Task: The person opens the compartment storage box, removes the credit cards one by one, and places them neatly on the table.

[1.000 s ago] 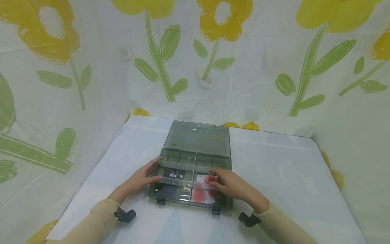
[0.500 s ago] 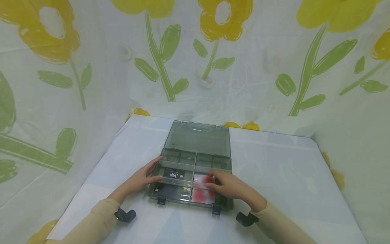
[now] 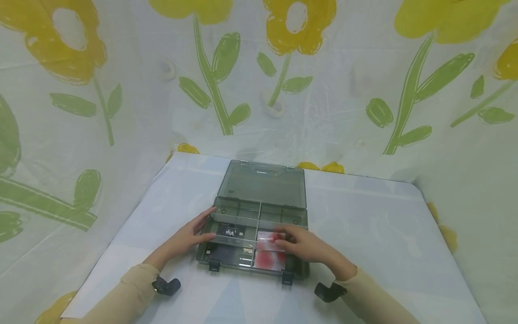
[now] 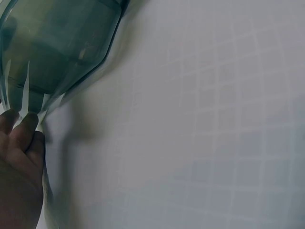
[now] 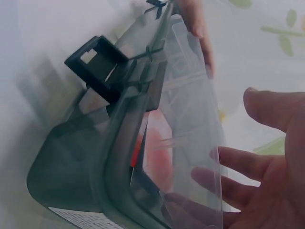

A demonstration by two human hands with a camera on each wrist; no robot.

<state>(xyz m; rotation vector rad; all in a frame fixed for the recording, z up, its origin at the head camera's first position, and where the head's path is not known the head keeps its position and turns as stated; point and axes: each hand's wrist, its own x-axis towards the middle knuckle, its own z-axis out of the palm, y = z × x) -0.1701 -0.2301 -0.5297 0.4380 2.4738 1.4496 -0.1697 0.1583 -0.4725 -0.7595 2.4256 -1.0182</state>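
Observation:
A dark translucent divider box (image 3: 297, 270) lies with its lid (image 3: 263, 184) folded back. My left hand (image 3: 188, 236) rests at its left side, thumb and fingers spread along the rim; in the left wrist view its fingertips (image 4: 29, 119) touch the box. My right hand (image 3: 305, 243) reaches over the right compartments beside a red-and-white card (image 3: 265, 239). In the right wrist view its thumb stands apart from the loosely extended fingers (image 5: 228, 188), some seen through a clear plastic panel (image 5: 193, 119) rising above the rim. Whether the fingers touch the card is hidden.
A second red-spotted card (image 3: 265, 261) lies in the front right compartment. A black card marked Vip (image 3: 230, 231) and a dark card (image 3: 218, 253) lie on the left. Black latches (image 3: 287, 278) stick out in front. Flowered cloth (image 3: 332, 112) encloses the white table (image 3: 364, 234).
My right hand has shifted slightly left over the compartment, and the red-and-white card beside it sits a little further left. The left hand and the box look unmoved.

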